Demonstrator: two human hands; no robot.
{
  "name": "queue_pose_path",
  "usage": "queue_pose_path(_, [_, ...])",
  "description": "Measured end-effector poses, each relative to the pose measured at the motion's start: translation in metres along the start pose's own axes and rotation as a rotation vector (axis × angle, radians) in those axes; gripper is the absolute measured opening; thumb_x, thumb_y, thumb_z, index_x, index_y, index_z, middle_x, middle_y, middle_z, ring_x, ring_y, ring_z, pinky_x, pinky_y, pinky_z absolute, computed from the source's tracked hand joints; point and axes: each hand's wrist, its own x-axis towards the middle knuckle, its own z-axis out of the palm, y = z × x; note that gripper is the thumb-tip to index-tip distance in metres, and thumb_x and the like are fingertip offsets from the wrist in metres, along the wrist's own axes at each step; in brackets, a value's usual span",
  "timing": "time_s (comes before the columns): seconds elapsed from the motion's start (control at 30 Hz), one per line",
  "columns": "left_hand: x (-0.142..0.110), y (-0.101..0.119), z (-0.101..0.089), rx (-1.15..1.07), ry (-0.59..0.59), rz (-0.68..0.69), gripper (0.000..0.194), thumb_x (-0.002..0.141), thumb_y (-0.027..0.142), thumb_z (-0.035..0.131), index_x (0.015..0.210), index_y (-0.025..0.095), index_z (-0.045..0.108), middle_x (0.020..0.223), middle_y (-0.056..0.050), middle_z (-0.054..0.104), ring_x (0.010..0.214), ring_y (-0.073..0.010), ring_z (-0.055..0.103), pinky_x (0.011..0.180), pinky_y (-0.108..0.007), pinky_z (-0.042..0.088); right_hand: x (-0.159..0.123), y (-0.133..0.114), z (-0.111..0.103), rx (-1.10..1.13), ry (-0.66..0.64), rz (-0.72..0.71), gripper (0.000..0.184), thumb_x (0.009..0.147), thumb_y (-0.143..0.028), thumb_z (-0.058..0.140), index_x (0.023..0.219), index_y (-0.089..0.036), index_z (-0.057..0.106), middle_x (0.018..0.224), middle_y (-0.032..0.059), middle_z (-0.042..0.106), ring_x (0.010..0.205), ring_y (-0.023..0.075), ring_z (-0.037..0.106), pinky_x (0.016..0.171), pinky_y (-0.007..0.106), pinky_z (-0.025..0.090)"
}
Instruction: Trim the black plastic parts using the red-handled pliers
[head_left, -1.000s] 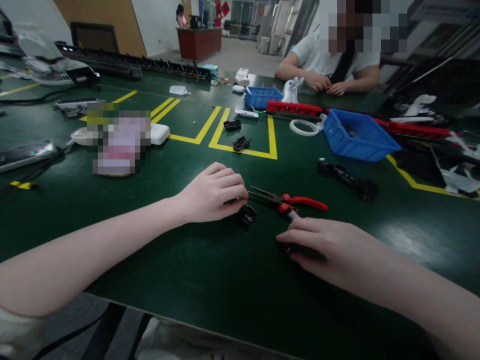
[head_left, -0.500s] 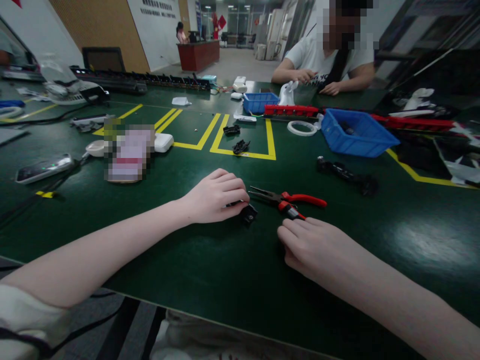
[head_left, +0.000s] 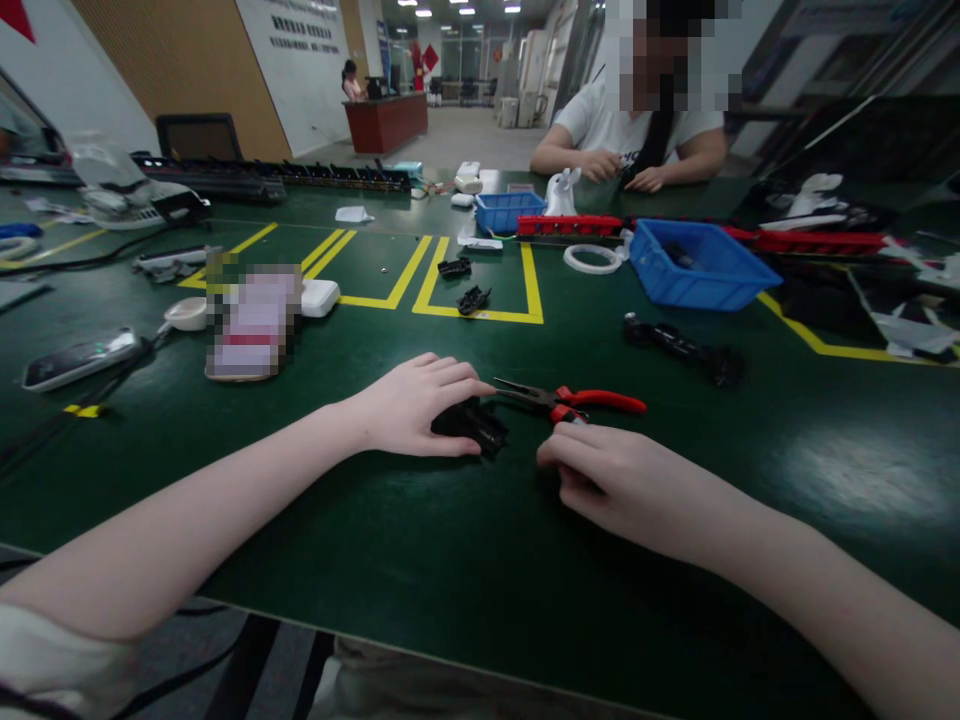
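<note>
My left hand [head_left: 416, 408] rests on the green table with thumb and fingers apart around a black plastic part [head_left: 484, 428]. The part lies between them, partly covered by the hand. To the right, my right hand [head_left: 600, 470] is closed, its fingertips curled together; whatever they hold, if anything, is hidden. Just beyond that hand lie needle-nose pliers [head_left: 551, 398] with red handles, jaws pointing left toward my left fingertips. The nearer handle runs behind my right knuckles, and I cannot tell whether they touch.
Two small black parts [head_left: 472, 300] lie in a yellow-taped area. A longer black part [head_left: 682, 348] is at right, below a blue bin [head_left: 697, 265]. A tape roll [head_left: 592, 259] sits beside it. A phone [head_left: 82, 358] lies left. Another person [head_left: 630, 140] sits across the table.
My left thumb and fingers have spread, exposing more of the black part. My right hand has shifted slightly left, fingers still curled. The pliers stay put; the view has shifted slightly.
</note>
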Motion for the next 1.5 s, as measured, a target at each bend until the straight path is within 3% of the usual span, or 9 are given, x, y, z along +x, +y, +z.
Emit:
queue_pose_path(0.13, [0.003, 0.004, 0.002, -0.012, -0.032, 0.041, 0.042, 0.092, 0.051, 0.057, 0.118, 0.018, 0.060, 0.108, -0.007, 0.062, 0.094, -0.0215, 0.060, 0.079, -0.032, 0.043, 0.003, 0.007, 0.004, 0.197, 0.208, -0.026, 0.025, 0.092, -0.011, 0.046, 0.108, -0.018, 0.064, 0.103, 0.0077, 0.066, 0.091, 0.0163, 0.064, 0.080, 0.029, 0.051])
queue_pose_path(0.47, [0.009, 0.025, 0.007, -0.210, -0.028, -0.024, 0.034, 0.089, 0.047, 0.063, 0.106, 0.018, 0.061, 0.106, -0.008, 0.062, 0.094, -0.0226, 0.061, 0.078, -0.033, 0.048, 0.021, -0.004, 0.024, 0.410, 0.413, 0.130, 0.009, 0.088, -0.014, 0.061, 0.091, -0.019, 0.067, 0.089, 0.0022, 0.071, 0.082, 0.0159, 0.064, 0.076, 0.030, 0.048])
queue_pose_path(0.63, [0.013, 0.028, 0.006, -0.325, -0.027, -0.101, 0.031, 0.088, 0.045, 0.065, 0.100, 0.016, 0.062, 0.101, -0.007, 0.061, 0.093, -0.0217, 0.061, 0.079, -0.032, 0.048, 0.028, 0.001, 0.032, 0.314, 0.411, 0.083, 0.008, 0.087, -0.014, 0.062, 0.088, -0.020, 0.067, 0.088, 0.0026, 0.071, 0.084, 0.0186, 0.064, 0.078, 0.035, 0.045])
queue_pose_path(0.87, [0.016, 0.033, 0.006, -0.510, -0.011, -0.172, 0.030, 0.087, 0.044, 0.067, 0.098, 0.016, 0.063, 0.095, -0.004, 0.061, 0.086, -0.0188, 0.060, 0.074, -0.030, 0.047, 0.029, 0.005, 0.035, 0.208, 0.446, -0.019, 0.007, 0.090, -0.016, 0.059, 0.089, -0.020, 0.064, 0.088, 0.0038, 0.071, 0.084, 0.0193, 0.062, 0.073, 0.035, 0.044])
queue_pose_path(1.27, [0.017, 0.033, 0.006, -0.544, -0.007, -0.189, 0.030, 0.086, 0.042, 0.069, 0.096, 0.014, 0.065, 0.092, -0.003, 0.062, 0.083, -0.0172, 0.060, 0.072, -0.029, 0.045, 0.029, 0.007, 0.036, 0.168, 0.433, -0.085, 0.009, 0.091, -0.013, 0.055, 0.090, -0.020, 0.062, 0.089, 0.0049, 0.070, 0.083, 0.0181, 0.062, 0.074, 0.034, 0.049])
queue_pose_path(1.5, [0.017, 0.033, 0.007, -0.542, -0.001, -0.172, 0.030, 0.085, 0.043, 0.069, 0.092, 0.015, 0.064, 0.090, -0.003, 0.060, 0.082, -0.0173, 0.060, 0.071, -0.029, 0.044, 0.029, 0.005, 0.033, 0.098, 0.423, -0.088, 0.009, 0.092, -0.012, 0.055, 0.090, -0.019, 0.061, 0.087, 0.0044, 0.069, 0.080, 0.0165, 0.062, 0.071, 0.032, 0.046])
